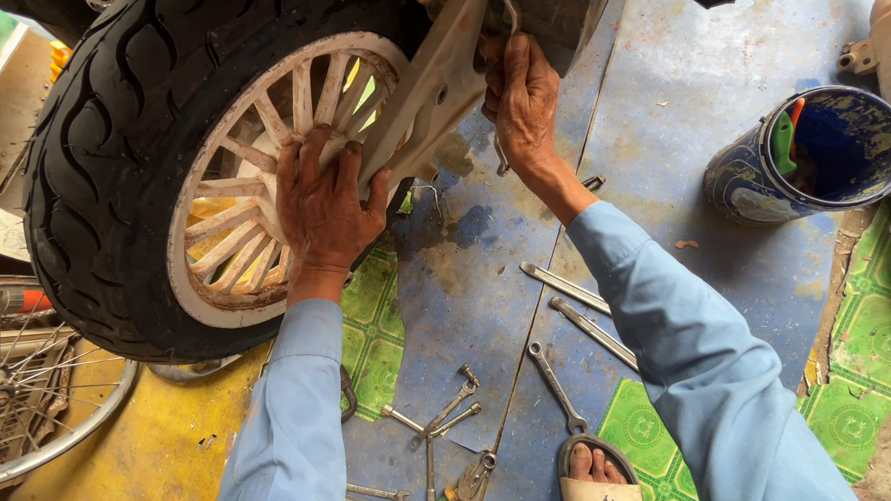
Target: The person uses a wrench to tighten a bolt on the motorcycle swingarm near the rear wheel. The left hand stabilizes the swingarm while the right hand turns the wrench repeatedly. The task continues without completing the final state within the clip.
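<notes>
Left hand [322,210], fingers spread flat, braces wheel [239,171]; right hand [520,98], fingers closed on wrench [506,13] at swingarm [438,80]: best turned steadily, wheel kept immobile.

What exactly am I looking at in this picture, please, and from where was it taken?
The picture comes from a camera worn on a person's head, looking down at their own two bare hands; there is no machine doing the work. The left hand lies flat on the white spoked rim of a black-tyred wheel. The right hand has its grip around a metal wrench near the pale arm that crosses the wheel. On the blue sheet floor lie several loose spanners and pliers. A blue bucket stands at the upper right, and a bicycle wheel lies at the lower left. The person's sandalled foot shows at the bottom.
</notes>
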A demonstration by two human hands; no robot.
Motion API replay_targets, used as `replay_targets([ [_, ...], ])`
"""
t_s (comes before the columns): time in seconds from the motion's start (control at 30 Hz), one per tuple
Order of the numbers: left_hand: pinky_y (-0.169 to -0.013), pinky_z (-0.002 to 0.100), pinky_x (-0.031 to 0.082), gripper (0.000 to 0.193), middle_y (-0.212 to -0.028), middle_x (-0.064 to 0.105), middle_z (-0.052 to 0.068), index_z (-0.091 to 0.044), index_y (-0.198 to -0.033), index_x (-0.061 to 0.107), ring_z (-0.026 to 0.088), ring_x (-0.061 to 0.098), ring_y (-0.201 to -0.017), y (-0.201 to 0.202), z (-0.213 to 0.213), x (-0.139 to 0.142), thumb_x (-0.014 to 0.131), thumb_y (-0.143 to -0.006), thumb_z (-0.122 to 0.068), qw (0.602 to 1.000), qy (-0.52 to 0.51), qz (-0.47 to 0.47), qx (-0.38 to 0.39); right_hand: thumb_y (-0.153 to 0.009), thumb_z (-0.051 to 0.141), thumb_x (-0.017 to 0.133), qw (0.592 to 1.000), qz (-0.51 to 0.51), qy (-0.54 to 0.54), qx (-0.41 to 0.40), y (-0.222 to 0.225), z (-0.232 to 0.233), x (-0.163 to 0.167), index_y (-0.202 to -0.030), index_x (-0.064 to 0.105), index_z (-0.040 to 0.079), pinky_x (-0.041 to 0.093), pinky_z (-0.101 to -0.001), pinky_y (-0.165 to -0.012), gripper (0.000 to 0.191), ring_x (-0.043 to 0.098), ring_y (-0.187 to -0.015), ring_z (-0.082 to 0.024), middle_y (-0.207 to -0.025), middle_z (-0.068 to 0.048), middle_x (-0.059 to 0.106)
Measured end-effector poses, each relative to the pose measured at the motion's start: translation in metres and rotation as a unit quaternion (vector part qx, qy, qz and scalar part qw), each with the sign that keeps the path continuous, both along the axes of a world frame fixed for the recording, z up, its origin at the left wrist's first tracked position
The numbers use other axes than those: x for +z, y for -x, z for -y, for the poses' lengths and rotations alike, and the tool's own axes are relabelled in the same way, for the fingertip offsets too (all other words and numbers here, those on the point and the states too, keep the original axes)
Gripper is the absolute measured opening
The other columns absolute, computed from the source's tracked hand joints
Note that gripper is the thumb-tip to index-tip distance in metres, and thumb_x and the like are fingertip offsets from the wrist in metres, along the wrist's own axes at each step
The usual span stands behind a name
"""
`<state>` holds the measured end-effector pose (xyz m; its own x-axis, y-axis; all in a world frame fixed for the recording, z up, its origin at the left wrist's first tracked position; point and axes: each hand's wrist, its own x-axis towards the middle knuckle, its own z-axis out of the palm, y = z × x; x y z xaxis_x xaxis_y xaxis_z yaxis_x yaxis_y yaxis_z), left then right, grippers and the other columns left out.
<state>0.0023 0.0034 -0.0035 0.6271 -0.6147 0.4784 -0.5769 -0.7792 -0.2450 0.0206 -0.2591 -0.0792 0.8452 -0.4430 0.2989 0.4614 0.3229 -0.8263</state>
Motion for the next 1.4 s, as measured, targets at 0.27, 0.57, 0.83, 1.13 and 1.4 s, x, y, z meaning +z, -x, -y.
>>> replay_targets([
  [0.27, -0.121, 0.045, 0.027, 0.039, -0.104, 0.079, 0.011, -0.005, -0.120, 0.070, 0.024, 0.044, -0.144, -0.001, 0.000, -0.001, 0.057, -0.108, -0.040, 1.000, 0.016, -0.011, -0.013, -0.112, 0.042, 0.044, 0.946, -0.047, -0.284, 0.151, 0.025, -0.012, 0.052, -0.109, 0.060, 0.002, 0.032, -0.0277, -0.047, 0.044, 0.035, -0.055, -0.010, -0.069, 0.003, 0.041],
  [0.57, -0.121, 0.044, 0.028, 0.037, -0.104, 0.079, 0.011, -0.005, -0.119, 0.070, 0.024, 0.044, -0.144, -0.001, -0.001, 0.000, 0.059, -0.108, -0.039, 1.000, 0.017, 0.002, -0.024, -0.113, 0.031, 0.037, 0.833, -0.040, -0.514, 0.202, 0.025, -0.014, 0.109, -0.110, 0.053, -0.001, 0.036, -0.0272, -0.049, 0.036, 0.034, -0.052, -0.010, -0.069, 0.001, 0.039],
  [0.83, -0.121, 0.042, 0.028, 0.035, -0.108, 0.079, 0.010, -0.009, -0.117, 0.069, 0.021, 0.044, -0.142, 0.000, -0.001, 0.003, 0.059, -0.107, -0.041, 1.000, 0.004, 0.027, -0.012, -0.113, 0.036, 0.043, 0.862, -0.019, -0.474, 0.180, 0.037, -0.015, 0.094, -0.109, 0.055, 0.002, 0.033, -0.0262, -0.047, 0.036, 0.034, -0.053, -0.008, -0.070, 0.002, 0.039],
  [1.13, -0.119, 0.042, 0.030, 0.035, -0.103, 0.079, 0.011, -0.007, -0.114, 0.069, 0.022, 0.046, -0.142, -0.001, -0.001, 0.003, 0.060, -0.107, -0.040, 1.000, 0.002, 0.020, -0.014, -0.107, 0.049, 0.054, 0.969, -0.046, -0.227, 0.085, 0.038, -0.009, 0.048, -0.102, 0.062, 0.007, 0.028, -0.0245, -0.043, 0.043, 0.032, -0.052, -0.006, -0.068, 0.006, 0.037],
  [1.4, -0.118, 0.043, 0.030, 0.034, -0.105, 0.079, 0.011, -0.008, -0.116, 0.069, 0.023, 0.046, -0.141, 0.000, 0.000, 0.004, 0.060, -0.107, -0.039, 1.000, 0.009, 0.017, -0.020, -0.107, 0.052, 0.057, 0.991, -0.013, -0.132, 0.032, 0.028, -0.007, 0.027, -0.098, 0.065, 0.009, 0.024, -0.0245, -0.041, 0.044, 0.030, -0.050, -0.005, -0.065, 0.006, 0.041],
])
